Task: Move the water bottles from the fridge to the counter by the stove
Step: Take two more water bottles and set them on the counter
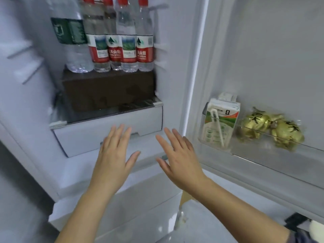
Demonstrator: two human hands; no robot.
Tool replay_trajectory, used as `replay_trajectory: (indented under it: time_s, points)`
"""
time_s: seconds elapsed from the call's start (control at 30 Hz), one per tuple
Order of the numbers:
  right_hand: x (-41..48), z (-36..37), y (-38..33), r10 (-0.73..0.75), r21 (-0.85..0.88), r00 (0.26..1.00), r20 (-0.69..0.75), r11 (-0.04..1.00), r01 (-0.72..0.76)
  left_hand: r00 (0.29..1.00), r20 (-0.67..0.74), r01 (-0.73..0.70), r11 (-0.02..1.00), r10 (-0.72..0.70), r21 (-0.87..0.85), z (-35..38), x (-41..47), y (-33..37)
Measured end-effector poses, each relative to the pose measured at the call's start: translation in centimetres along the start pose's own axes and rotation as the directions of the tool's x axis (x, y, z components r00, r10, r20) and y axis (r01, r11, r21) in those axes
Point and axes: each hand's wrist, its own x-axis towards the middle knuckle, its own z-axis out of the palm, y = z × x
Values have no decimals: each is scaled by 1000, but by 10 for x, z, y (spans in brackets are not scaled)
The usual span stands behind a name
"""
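Observation:
Several clear water bottles with red caps and red-and-white labels (121, 37) stand in a row inside the open fridge, on top of a dark brown box (108, 88). A larger bottle with a green label (71, 35) stands at their left. My left hand (114, 155) and my right hand (178, 158) are both held out flat with straight fingers, below the bottles and in front of the white drawer (84, 137). Neither hand touches or holds anything.
The fridge door (263, 50) stands open at the right. Its shelf (263, 153) holds a white-and-green drink carton (219, 123) with a straw and two gold-wrapped items (273, 130). The fridge's left wall (21, 85) has shelf rails.

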Motion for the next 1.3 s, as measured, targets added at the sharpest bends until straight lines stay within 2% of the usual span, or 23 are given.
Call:
replay_trajectory:
  time_s: [0.1,0.2,0.43,0.6,0.8,1.0,1.1,1.17,1.3]
  points:
    - [47,6,-18,11,23,1000,-7,1000,-11,999,-27,-27,999,28,31,-9,29,-35]
    - [95,8,-33,12,22,997,-72,1000,-11,997,-62,-37,999,38,22,-20,63,-62]
    - [194,-12,-49,91,126,976,-198,990,-67,993,-117,-22,1000,25,22,-40,143,-82]
    - [256,-34,-39,161,194,929,-333,976,-100,983,-182,-7,1000,4,-17,-55,206,-87]
    - [323,-71,-19,261,266,848,-461,952,-149,967,-253,-58,997,42,-55,-74,288,-74]
    - [374,-102,-10,228,328,808,-543,944,-46,930,-356,-124,989,88,-78,-96,348,-54]
    - [389,-118,-5,212,336,766,-607,942,6,925,-367,-143,986,101,-88,-100,375,-47]
    - [397,-126,0,250,380,757,-603,925,-2,931,-355,-137,982,84,-128,-99,392,-46]
    - [413,-132,13,378,558,785,-491,828,-50,956,-295,-73,967,-2,-243,-96,414,-42]
